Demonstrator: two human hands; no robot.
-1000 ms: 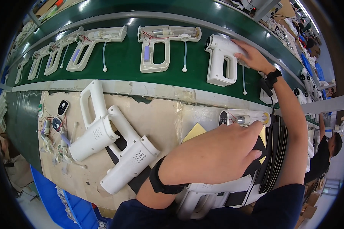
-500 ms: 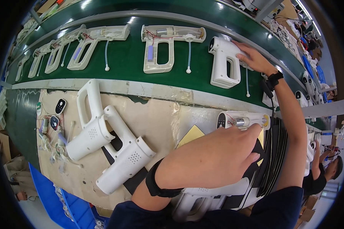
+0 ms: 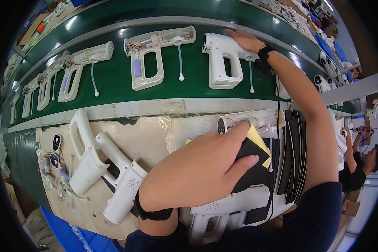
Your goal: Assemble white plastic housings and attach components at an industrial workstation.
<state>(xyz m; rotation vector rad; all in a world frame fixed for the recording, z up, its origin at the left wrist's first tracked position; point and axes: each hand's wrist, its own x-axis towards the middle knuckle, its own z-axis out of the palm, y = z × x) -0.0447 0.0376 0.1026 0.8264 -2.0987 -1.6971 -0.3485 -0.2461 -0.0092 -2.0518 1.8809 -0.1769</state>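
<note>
On the green conveyor, a white spray-gun body lies closed on its side. My right hand curls over its barrel from the far side, thumb mostly hidden. My left hand hovers palm down over the bench, index finger stretched and thumb spread. Between thumb and index finger shows a black sheet with yellow edges; its contact with the fingers is unclear. Behind the index fingertip lies an open gun housing with red wires, partly covered. A white gun shell lies below my left hand. My other left fingers are hidden.
Several open gun halves with tubes line the conveyor. Two white shells lie on the bench's left, beside wired parts. Black strips are stacked at the right. Blue bins stand lower left; a co-worker is at the right.
The view has shifted, carrying the scene leftward. My left hand has drawn back from the open housing, uncovering more of the black and yellow sheet. My right hand has slid farther over the gun's barrel.
</note>
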